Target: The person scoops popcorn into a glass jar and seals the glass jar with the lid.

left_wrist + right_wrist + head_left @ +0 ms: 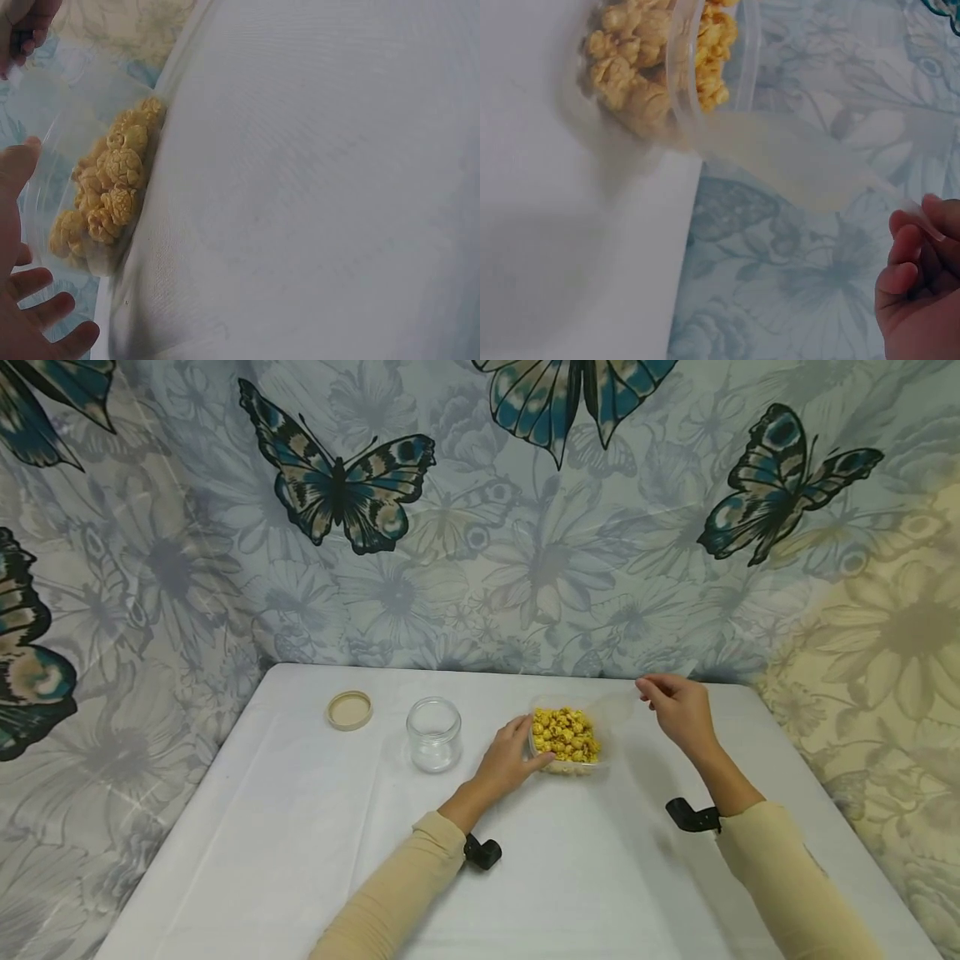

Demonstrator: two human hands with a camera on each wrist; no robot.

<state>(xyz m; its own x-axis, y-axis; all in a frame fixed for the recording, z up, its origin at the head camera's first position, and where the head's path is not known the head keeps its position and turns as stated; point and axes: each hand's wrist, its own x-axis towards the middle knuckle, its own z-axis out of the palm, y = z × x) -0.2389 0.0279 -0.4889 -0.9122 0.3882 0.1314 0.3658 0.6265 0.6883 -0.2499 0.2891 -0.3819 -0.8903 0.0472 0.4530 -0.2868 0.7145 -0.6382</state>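
A clear plastic container of yellow popcorn stands on the table, right of the middle. My left hand holds its left side, thumb at the near wall and fingers farther back; in the left wrist view the thumb overlaps the wall. Beyond the container's right side, my right hand pinches the thin handle of a translucent plastic scoop. The scoop's broad end overlaps the container's rim in the right wrist view. I see no popcorn on the scoop.
Left of the container stands a clear glass jar without a lid. A round beige-rimmed lid lies farther left. White cloth covers the table, and a butterfly-print backdrop rises behind its back edge.
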